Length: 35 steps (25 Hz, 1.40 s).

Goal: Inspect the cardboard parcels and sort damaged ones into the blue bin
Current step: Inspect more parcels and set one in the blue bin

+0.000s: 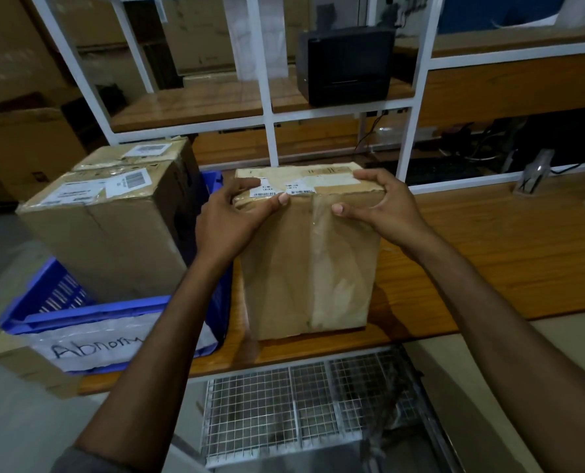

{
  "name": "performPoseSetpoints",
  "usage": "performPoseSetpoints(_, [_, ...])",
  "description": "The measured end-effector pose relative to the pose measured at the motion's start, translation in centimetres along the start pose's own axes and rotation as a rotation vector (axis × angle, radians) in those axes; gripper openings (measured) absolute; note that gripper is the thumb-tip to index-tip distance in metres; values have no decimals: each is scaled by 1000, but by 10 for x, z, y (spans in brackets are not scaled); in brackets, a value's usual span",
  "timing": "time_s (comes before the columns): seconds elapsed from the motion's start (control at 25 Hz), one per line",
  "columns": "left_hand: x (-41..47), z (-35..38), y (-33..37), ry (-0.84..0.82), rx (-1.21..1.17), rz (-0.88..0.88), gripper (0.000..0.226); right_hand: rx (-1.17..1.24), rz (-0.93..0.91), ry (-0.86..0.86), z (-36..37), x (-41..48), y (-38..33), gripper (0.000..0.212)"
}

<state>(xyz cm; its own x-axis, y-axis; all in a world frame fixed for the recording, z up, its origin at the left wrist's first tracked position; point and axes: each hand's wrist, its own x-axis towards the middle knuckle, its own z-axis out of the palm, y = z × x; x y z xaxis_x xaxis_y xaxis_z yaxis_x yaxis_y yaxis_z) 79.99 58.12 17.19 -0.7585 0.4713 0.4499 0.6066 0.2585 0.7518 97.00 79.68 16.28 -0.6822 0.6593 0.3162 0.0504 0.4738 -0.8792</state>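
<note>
Nearest you, below the front edge, lies a wire grate (304, 411); above it your forearms reach to the brown parcel (308, 268), which stands upright on the wooden surface (489, 261) near its front edge, a strip of clear tape running down its near face and white barcode stickers along its top; your left hand (229, 220) grips the parcel's upper left corner, its fingers (246, 184) curled over the top and the thumb laid along the near top edge; your right hand (386, 206) grips the upper right corner, its fingers (369, 177) hooked over the top and the thumb pressed on the taped face. Just beside the parcel on your left sits the blue bin (45, 302), with a white label (93, 346) on its near wall reading "Abnorm", the rest hidden by your arm; inside it stands a larger parcel (107, 233) with shipping labels on top, and behind that, touching it, a rear parcel (141, 151). Farther back rises a white shelf frame (270, 110); on its wooden shelf stands a black device (349, 66).
</note>
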Motion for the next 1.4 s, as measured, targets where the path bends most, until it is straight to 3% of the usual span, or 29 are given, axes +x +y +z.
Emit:
performPoseSetpoints(0.12, [1, 3, -4, 10, 4, -33, 72, 9, 10, 13, 3, -1, 2, 101])
performPoseSetpoints(0.52, [1, 9, -25, -9, -19, -21, 73, -86, -20, 49, 15, 6, 13, 87])
performPoseSetpoints(0.76, [-2, 20, -35, -63, -142, -60, 111, -52, 78, 33, 21, 7, 17, 109])
performPoseSetpoints(0.92, [-2, 27, -33, -30, -134, -94, 105, -78, 63, 126, 31, 10, 19, 93])
performPoseSetpoints(1.08, [-6, 33, -45, -72, -134, -86, 116, -71, 106, 26, 34, 9, 28, 103])
performPoseSetpoints(1.24, [-5, 40, -46, -5, -107, -141, 104, -86, 91, 79, 40, 10, 33, 98])
performPoseSetpoints(1.4, [-13, 42, -62, -156, -132, -223, 104, -95, 190, -97, 38, 7, 52, 104])
